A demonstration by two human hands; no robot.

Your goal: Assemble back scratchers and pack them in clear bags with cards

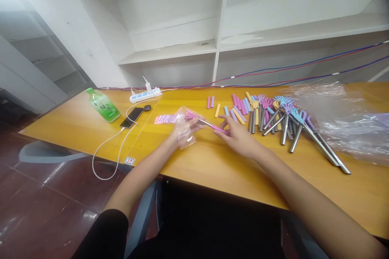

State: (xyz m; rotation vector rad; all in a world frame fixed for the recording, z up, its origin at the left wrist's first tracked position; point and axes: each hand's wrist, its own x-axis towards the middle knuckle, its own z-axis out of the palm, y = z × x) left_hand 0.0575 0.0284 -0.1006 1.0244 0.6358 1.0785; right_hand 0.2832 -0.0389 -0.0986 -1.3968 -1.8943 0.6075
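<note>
Between my two hands lies a pink back scratcher with a thin metal rod (205,122) and a pink grip. My right hand (235,134) holds it by the grip, fingers closed around the end. My left hand (186,127) is closed on a clear plastic bag (186,139), with the scratcher's pink claw head inside or just behind the film; I cannot tell exactly which. Just left of the bag is a row of small pink and purple cards (164,119). Right of my right hand is a pile of back scratchers (285,115) with purple, blue, pink and yellow claws.
Loose coloured grip sleeves (240,105) lie behind my right hand. Clear plastic bags (349,121) cover the table's right side. Toward the left are a green tea bottle (105,106), a phone (131,117) on a white cable and a power strip (146,94). White shelving (170,52) stands behind.
</note>
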